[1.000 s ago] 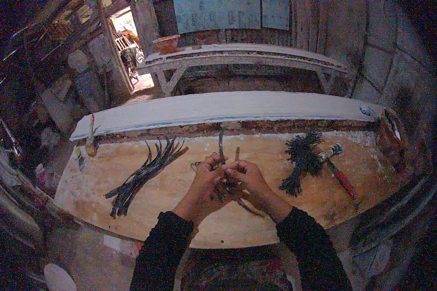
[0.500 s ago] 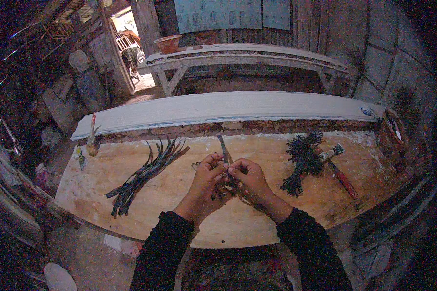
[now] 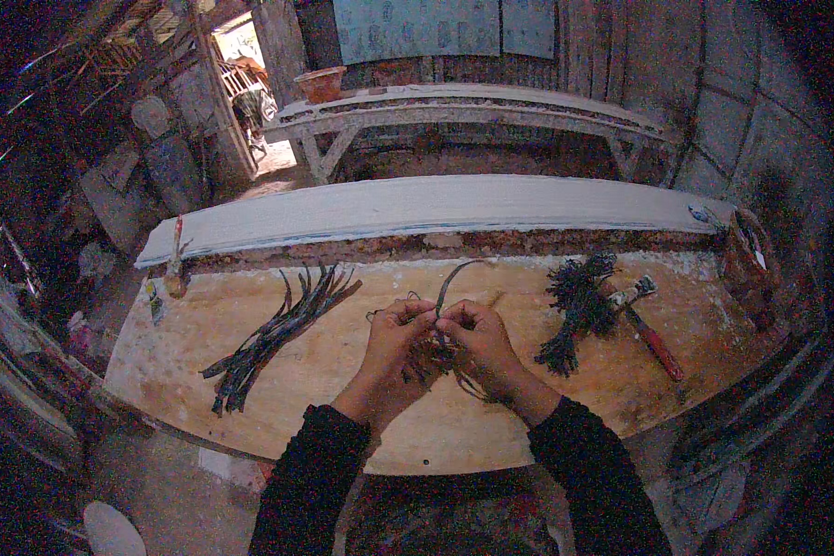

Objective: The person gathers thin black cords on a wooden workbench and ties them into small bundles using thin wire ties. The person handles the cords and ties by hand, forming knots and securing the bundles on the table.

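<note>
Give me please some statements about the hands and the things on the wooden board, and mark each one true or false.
1. Both hands, left hand and right hand, meet over the wooden board and hold thin dark strips. True.
2. A bundle of long dark strips lies to the right of the hands. False: it lies to their left.
3. A tool with a red handle lies on the board's right part. True.
4. The dark bushy bundle is held in the left hand. False: it lies on the board, apart from both hands.
</note>
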`<state>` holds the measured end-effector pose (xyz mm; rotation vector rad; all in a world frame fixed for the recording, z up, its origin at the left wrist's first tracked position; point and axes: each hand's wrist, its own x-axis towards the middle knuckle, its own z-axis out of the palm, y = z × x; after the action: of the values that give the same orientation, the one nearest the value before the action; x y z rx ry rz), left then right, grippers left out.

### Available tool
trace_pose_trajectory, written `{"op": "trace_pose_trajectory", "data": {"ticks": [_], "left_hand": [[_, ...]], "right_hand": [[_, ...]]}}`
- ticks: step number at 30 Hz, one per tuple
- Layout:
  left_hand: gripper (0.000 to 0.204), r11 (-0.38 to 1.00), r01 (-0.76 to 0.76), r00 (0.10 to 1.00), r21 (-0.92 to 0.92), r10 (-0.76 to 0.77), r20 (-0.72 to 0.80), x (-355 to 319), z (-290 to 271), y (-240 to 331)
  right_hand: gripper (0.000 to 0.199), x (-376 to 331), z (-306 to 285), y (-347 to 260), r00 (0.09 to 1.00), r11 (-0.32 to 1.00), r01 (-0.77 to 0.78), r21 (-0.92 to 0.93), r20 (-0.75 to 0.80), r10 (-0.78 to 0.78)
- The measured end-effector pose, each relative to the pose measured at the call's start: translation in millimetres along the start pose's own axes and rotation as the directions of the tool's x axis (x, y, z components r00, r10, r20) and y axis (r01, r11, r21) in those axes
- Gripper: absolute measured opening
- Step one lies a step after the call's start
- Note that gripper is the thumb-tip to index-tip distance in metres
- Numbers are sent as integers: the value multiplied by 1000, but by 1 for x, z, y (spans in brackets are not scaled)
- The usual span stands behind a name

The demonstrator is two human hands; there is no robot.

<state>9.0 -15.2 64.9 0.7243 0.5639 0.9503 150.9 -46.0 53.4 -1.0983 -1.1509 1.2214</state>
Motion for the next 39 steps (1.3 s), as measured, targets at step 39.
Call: {"op": "trace_pose_trajectory", "data": {"ticks": [39], "left_hand": [[15, 978, 10, 998, 211, -21, 52, 11, -16, -1]], "right_hand": [[6, 3, -4, 5, 994, 988, -107, 111, -7, 109]]}}
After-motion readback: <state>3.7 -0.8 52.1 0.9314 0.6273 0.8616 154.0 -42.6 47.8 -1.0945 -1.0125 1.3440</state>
